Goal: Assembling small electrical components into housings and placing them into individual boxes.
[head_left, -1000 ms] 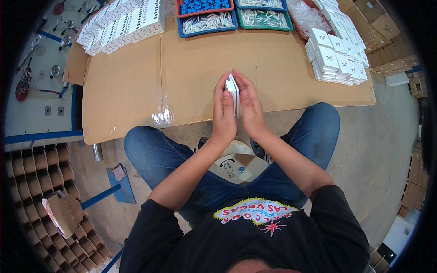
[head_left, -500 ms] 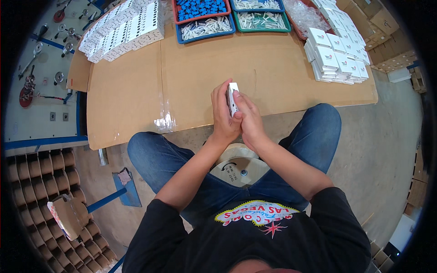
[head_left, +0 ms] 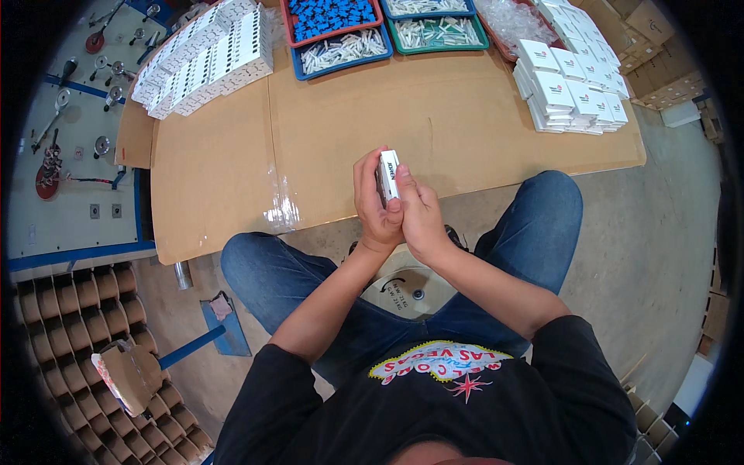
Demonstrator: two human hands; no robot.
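A small white box (head_left: 390, 172) with dark print on its narrow side stands on edge between my palms, above the near edge of the cardboard-covered table (head_left: 341, 124). My left hand (head_left: 370, 203) lies along its left side with the fingers pointing away from me. From the right, my right hand (head_left: 419, 217) closes on it, the thumb resting along the printed side. Both hands grip it together, and their heels meet below it. The box's broad faces are mostly hidden by my fingers.
Stacked patterned white boxes (head_left: 209, 58) stand at the back left, and flat white boxes (head_left: 570, 93) at the back right. Between them are trays of blue pieces (head_left: 329, 17), white pieces (head_left: 345, 51) and clear plastic bags (head_left: 515, 27). A cardboard divider rack (head_left: 77, 310) stands lower left.
The box has turned in my hands, so a printed narrow side now shows. Both hands have shifted slightly left and nearer to me. The whole view has shifted a little.
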